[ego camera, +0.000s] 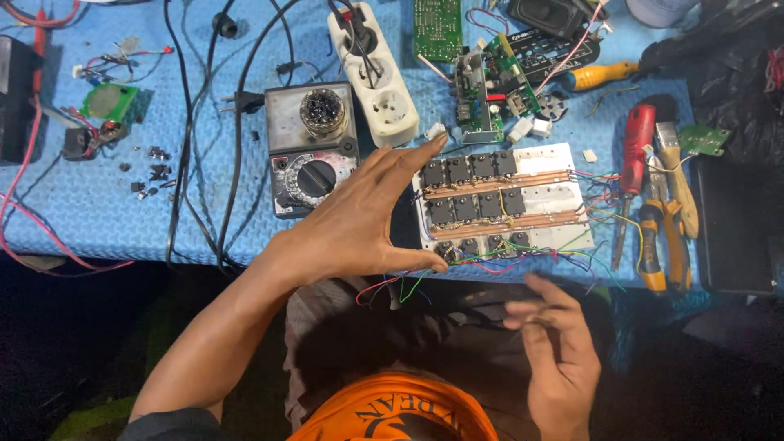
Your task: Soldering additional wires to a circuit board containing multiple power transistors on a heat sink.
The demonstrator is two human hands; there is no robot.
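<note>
My left hand [359,216] is spread wide against the left edge of a white aluminium plate [551,200] that carries rows of black transistors, copper bars and coloured wires. Its forefinger touches the plate's far left corner and its thumb the near left corner. My right hand [555,351] hovers below the table's front edge, over my lap, fingers loosely curled and blurred, holding nothing that I can make out. Loose coloured wires [392,290] hang from the plate over the table edge.
On the blue mat [98,196] lie an analogue multimeter [310,155], a white power strip [376,73], green circuit boards [490,82], a red screwdriver [633,155], yellow-handled pliers [653,245], a yellow screwdriver [600,75], black cables and small loose parts at left.
</note>
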